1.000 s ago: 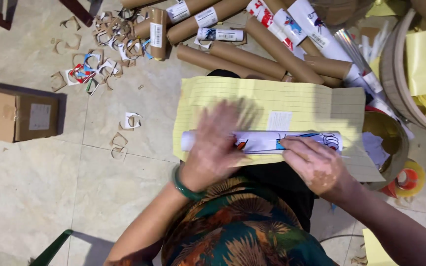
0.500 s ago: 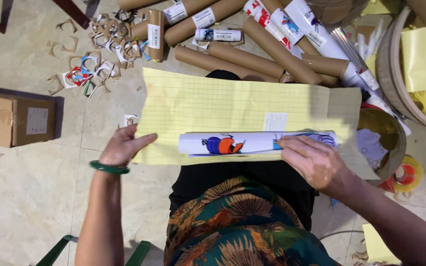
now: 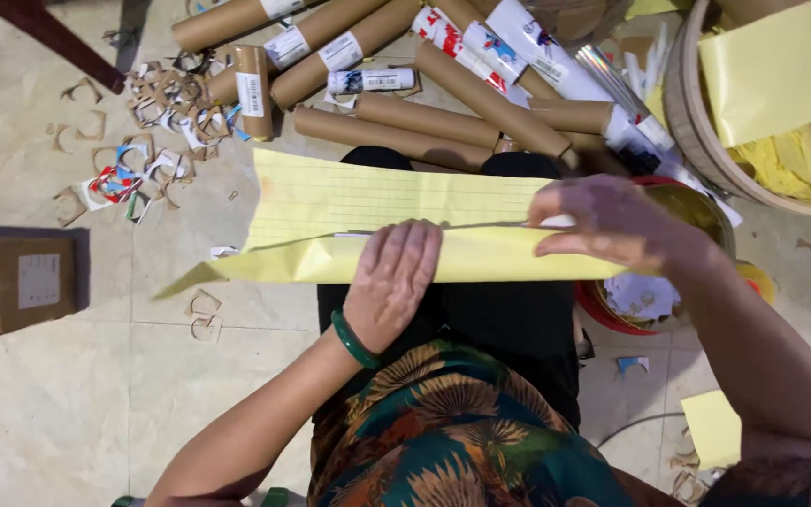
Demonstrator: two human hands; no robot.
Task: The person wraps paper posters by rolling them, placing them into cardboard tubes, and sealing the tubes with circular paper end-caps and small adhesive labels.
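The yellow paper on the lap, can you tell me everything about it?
The wide yellow lined paper sheet looks thin, with faint ruled lines on its far half. Its near half is folded up and over, making a long plain yellow band. It lies across the person's lap on black trousers, its pointed left corner sticking out over the tiled floor. The left hand presses flat on the fold; the right hand holds its right end. What is inside is hidden.

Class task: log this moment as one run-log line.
left hand: flat on folded yellow paper | right hand: pinching paper's fold | behind: cardboard tubes on floor
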